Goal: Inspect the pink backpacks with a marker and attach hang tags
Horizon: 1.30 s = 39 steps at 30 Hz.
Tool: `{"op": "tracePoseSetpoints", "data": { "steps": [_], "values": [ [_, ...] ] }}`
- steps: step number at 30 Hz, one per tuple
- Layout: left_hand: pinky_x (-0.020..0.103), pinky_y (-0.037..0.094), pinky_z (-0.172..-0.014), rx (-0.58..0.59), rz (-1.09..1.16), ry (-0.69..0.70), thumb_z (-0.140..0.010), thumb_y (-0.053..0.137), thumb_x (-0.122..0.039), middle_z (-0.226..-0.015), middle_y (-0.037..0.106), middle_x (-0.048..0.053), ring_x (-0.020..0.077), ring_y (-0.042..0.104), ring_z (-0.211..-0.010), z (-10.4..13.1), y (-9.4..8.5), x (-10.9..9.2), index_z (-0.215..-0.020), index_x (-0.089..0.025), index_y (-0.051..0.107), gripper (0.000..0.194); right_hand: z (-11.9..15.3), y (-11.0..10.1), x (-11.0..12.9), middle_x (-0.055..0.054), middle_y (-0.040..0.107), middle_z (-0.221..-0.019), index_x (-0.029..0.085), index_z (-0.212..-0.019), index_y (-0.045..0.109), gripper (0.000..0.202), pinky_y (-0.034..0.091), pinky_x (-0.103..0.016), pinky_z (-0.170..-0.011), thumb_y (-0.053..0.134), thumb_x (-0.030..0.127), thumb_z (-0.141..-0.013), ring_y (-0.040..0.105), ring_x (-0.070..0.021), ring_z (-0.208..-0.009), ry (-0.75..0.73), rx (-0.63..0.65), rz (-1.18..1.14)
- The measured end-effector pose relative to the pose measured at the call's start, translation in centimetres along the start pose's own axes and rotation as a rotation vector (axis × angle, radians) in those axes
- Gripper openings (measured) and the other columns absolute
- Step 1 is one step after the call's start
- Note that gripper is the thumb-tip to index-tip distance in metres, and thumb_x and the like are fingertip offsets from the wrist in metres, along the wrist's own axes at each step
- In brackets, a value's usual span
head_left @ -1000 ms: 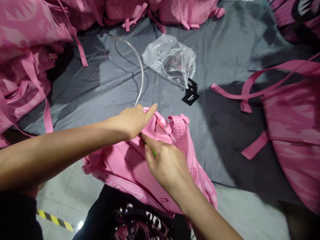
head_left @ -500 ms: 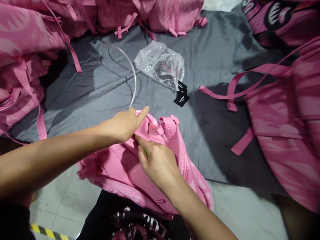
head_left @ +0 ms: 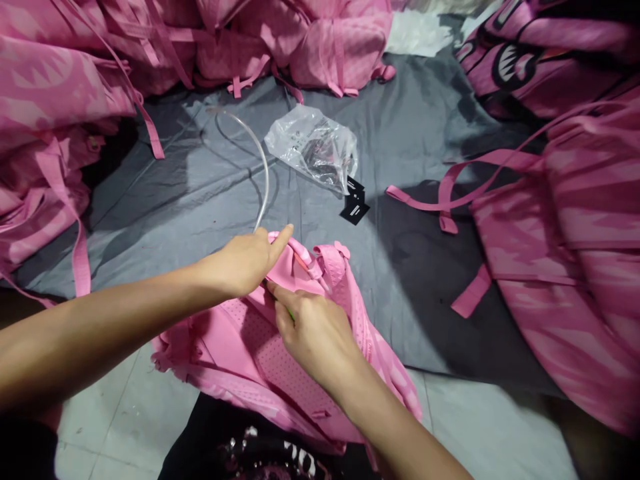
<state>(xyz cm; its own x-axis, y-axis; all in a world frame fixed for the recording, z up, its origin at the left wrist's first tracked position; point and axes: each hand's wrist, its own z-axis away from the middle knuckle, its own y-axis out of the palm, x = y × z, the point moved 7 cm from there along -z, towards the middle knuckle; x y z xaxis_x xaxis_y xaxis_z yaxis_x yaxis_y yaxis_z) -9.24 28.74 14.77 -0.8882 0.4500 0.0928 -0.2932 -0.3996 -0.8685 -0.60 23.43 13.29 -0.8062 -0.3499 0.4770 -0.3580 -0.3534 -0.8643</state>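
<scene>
A pink backpack (head_left: 295, 393) lies over my lap against the cloth's near edge, its dotted panel facing up. My left hand (head_left: 247, 261) is closed on its upper edge, thumb side hidden, index finger stretched along the rim. From beneath that hand a clear plastic tube (head_left: 265, 170) curves away over the cloth. Just below and to the right, my right hand (head_left: 315, 327) is closed at the pink fabric, its index fingertip pressed at the edge under my left hand. A green sliver shows between its fingers; what it belongs to is hidden.
A clear plastic bag (head_left: 313, 147) and black tags (head_left: 355, 208) lie on the grey cloth (head_left: 200, 220). Pink backpacks with loose straps stand at the back, on the left and on the right (head_left: 565, 267). Tiled floor (head_left: 480, 413) shows below the cloth's near edge.
The view has tilted slightly, so the cloth and bags sit lower in the picture. Both hands keep nearly the same hold on the backpack.
</scene>
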Motion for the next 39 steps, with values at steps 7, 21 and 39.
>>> {"op": "tracePoseSetpoints", "data": {
  "steps": [7,21,39],
  "values": [
    [0.029,0.047,-0.071,-0.023,0.007,-0.009,-0.083,0.041,-0.003,-0.115,0.055,0.020,0.0230,0.064,-0.085,0.0,-0.1,0.1,-0.154,-0.015,0.001,0.082,-0.1,0.2,-0.7,-0.006,0.070,-0.082,0.026,-0.128,0.060,0.044,0.035,-0.027,-0.057,0.043,0.018,-0.089,0.063,-0.0173,-0.070,-0.010,-0.005,-0.062],
    [0.035,0.052,-0.073,-0.188,0.052,0.052,-0.078,0.029,0.007,-0.111,0.057,0.020,0.0221,0.065,-0.079,0.0,1.2,0.5,-0.154,-0.017,0.007,0.083,2.1,-4.7,-4.1,-0.006,0.072,-0.098,0.024,-0.116,0.064,0.033,0.049,-0.030,-0.072,0.042,0.026,-0.092,0.066,-0.0177,-0.083,0.029,-0.026,-0.389],
    [0.031,0.051,-0.062,-0.139,-0.016,-0.085,-0.068,0.045,0.003,-0.105,0.059,0.017,0.0245,0.065,-0.077,-1.0,1.4,0.0,-0.153,-0.020,0.017,0.092,-14.6,-7.5,-27.2,-0.006,0.062,-0.079,0.016,-0.073,0.057,0.033,0.041,-0.029,-0.069,0.082,0.017,-0.053,0.060,-0.0215,-0.082,0.668,-0.480,-0.281]
  ]
}}
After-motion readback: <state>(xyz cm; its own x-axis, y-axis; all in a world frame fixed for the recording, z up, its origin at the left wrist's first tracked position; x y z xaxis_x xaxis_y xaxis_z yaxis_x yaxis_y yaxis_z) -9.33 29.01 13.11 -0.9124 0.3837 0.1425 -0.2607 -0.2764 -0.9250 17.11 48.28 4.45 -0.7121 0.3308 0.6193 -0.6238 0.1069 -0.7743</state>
